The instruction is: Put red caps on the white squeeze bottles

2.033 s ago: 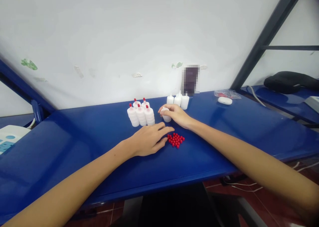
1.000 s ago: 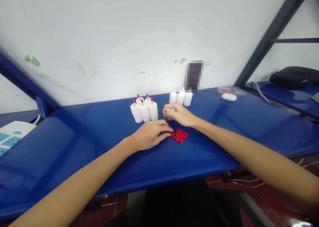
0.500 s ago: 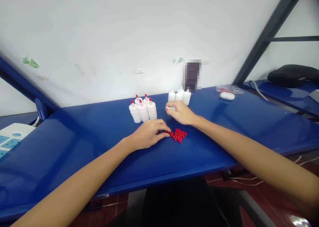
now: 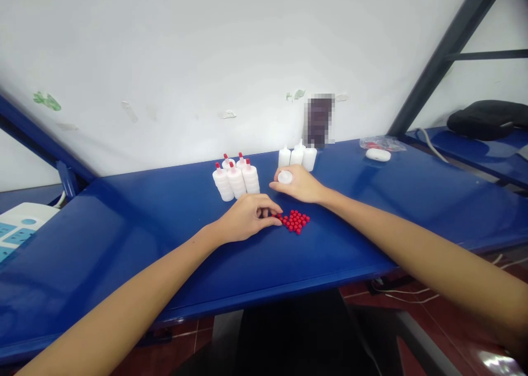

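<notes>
Small red caps (image 4: 296, 220) lie in a loose cluster on the blue table. My left hand (image 4: 249, 216) rests at their left edge, thumb and forefinger apart, with a few caps close to the fingertips. My right hand (image 4: 301, 183) is wrapped round a white squeeze bottle (image 4: 284, 176); its round top and short nozzle face me, and the rest is hidden by the fingers. Just behind that hand stand several uncapped white bottles (image 4: 296, 154). On the left, several white bottles with red-tipped nozzles (image 4: 236, 180) stand upright in a tight group.
A white earbud case (image 4: 378, 154) lies at the back right beside a clear plastic bag (image 4: 381, 143) with red bits inside. A dark pixelated object (image 4: 319, 120) leans at the wall. A white and blue power strip (image 4: 25, 227) sits at the far left.
The bottle in my right hand has tipped so that its top shows toward me. My left thumb and forefinger have spread slightly beside the red caps.
</notes>
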Motion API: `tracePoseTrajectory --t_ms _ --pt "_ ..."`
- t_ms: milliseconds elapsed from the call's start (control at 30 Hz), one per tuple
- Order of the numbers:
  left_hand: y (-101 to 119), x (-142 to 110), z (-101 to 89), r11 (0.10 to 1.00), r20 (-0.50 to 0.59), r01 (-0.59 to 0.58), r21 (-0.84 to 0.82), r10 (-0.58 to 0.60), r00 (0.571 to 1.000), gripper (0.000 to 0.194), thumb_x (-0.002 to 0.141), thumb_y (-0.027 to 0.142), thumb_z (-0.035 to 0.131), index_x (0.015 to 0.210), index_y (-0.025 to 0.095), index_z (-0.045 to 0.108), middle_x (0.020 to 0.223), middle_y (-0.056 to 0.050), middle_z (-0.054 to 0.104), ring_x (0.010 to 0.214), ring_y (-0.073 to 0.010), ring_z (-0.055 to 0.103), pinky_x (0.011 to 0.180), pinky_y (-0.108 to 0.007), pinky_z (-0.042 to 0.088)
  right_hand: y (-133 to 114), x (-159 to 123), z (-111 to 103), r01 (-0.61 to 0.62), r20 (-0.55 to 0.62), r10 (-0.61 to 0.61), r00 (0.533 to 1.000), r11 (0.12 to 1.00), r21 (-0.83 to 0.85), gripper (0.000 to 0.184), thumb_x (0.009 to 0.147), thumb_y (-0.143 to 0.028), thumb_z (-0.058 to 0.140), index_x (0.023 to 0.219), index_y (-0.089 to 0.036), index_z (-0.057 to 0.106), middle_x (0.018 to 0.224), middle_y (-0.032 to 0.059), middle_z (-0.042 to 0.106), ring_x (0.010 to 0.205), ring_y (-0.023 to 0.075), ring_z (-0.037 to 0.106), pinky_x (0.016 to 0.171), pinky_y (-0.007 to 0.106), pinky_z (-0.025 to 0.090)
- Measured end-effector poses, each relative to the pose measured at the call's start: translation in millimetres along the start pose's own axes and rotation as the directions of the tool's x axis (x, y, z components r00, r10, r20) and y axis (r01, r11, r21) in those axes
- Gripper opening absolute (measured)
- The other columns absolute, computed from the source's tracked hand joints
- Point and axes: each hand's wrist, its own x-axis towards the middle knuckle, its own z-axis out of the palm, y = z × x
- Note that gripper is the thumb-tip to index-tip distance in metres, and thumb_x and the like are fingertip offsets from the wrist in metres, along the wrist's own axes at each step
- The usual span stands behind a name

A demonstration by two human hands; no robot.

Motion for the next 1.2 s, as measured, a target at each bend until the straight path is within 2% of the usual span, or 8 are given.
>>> tracePoseTrajectory --t_ms 133,300,500,733,867,967,1033,1200 --pt "1.1 1.2 -1.3 1.0 0.02 0.025 -0.008 -0.025 0.999 0.023 0.081 0.03 0.078 0.1 0.018 0.075 0.085 -0.001 0.068 0.066 -0.0096 0.053 0.061 -0.023 0.044 -1.9 -1.0 2.7 0.021 0.012 -0.022 1.0 1.0 0.008 0.026 0.079 -0.037 0.065 0.069 -0.016 0.055 0.065 -0.002 0.055 0.063 0.012 0.046 0.062 0.027 0.035" --pt "-0.6 0.8 -1.8 0.999 0.056 -0.026 0.048 0.023 0.998 0.026 0.084 0.035 0.075 0.106 0.021 0.075 0.089 -0.001 0.064 0.067 -0.0095 0.05 0.064 -0.024 0.042 -3.2 -1.9 -1.0 0.032 0.089 -0.041 0.995 0.994 0.105 0.02 0.087 -0.037 0.056 0.085 -0.018 0.056 0.075 -0.002 0.054 0.069 0.0138 0.047 0.068 0.029 0.036" --pt "-3.2 0.6 0.1 0.997 0.061 -0.036 0.068 0.032 0.998 0.024 0.086 0.039 0.072 0.103 0.022 0.075 0.087 -0.001 0.061 0.069 -0.0099 0.05 0.065 -0.024 0.041 0.3 1.8 -2.1 0.011 0.074 -0.023 0.997 0.987 0.161 0.022 0.082 -0.034 0.061 0.092 -0.02 0.048 0.088 -0.0007 0.051 0.08 0.0153 0.046 0.075 0.03 0.037" --pt "1.9 0.8 0.3 0.997 0.061 -0.027 0.067 0.023 0.998 0.015 0.088 0.034 0.07 0.095 0.021 0.075 0.083 -0.001 0.062 0.068 -0.0107 0.051 0.063 -0.024 0.041 4.0 3.8 -2.8 0.069 0.092 -0.075 0.993 0.996 0.063 0.029 0.085 -0.045 0.06 0.083 -0.016 0.063 0.08 0.0017 0.062 0.074 0.0157 0.053 0.072 0.028 0.04" --pt "0.7 0.5 1.0 0.998 0.032 -0.035 0.051 0.034 0.999 0.013 0.088 0.031 0.069 0.091 0.019 0.074 0.079 -0.001 0.064 0.068 -0.0111 0.053 0.064 -0.024 0.043 1.1 -0.7 0.0 0.098 0.041 -0.094 0.995 0.987 -0.125 0.026 0.086 -0.039 0.057 0.078 -0.016 0.064 0.071 0.0011 0.062 0.067 0.0144 0.052 0.066 0.027 0.037" --pt "-2.1 0.4 1.4 0.999 -0.056 -0.023 -0.044 0.02 0.998 0.012 0.088 0.029 0.068 0.089 0.017 0.072 0.083 -0.002 0.066 0.069 -0.0113 0.058 0.066 -0.024 0.048 -2.8 -4.8 -0.3 0.088 0.018 -0.086 0.996 0.961 -0.261 0.016 0.083 -0.03 0.056 0.078 -0.016 0.063 0.068 0.0008 0.06 0.064 0.0147 0.051 0.065 0.027 0.035" --pt "-3.7 1.0 1.4 0.99 -0.184 -0.014 -0.14 -0.012 0.983 0.014 0.088 0.029 0.067 0.09 0.016 0.071 0.088 -0.004 0.069 0.075 -0.0129 0.063 0.071 -0.026 0.052 -5.2 -6.7 -2.3 0.105 0.017 -0.104 0.994 0.952 -0.288 0.016 0.081 -0.028 0.056 0.088 -0.017 0.064 0.07 0.0008 0.062 0.063 0.0151 0.051 0.065 0.027 0.035" --pt "-4.8 4.2 2.1 0.946 -0.484 -0.068 -0.316 -0.099 0.869 0.015 0.084 0.028 0.07 0.09 0.014 0.07 0.084 -0.005 0.069 0.072 -0.0129 0.065 0.071 -0.026 0.058 -12.0 -8.9 -6.9 0.179 0.085 -0.16 0.983 0.933 -0.312 0.024 0.086 -0.03 0.052 0.104 -0.018 0.061 0.067 -0.001 0.057 0.058 0.0147 0.047 0.062 0.027 0.033"
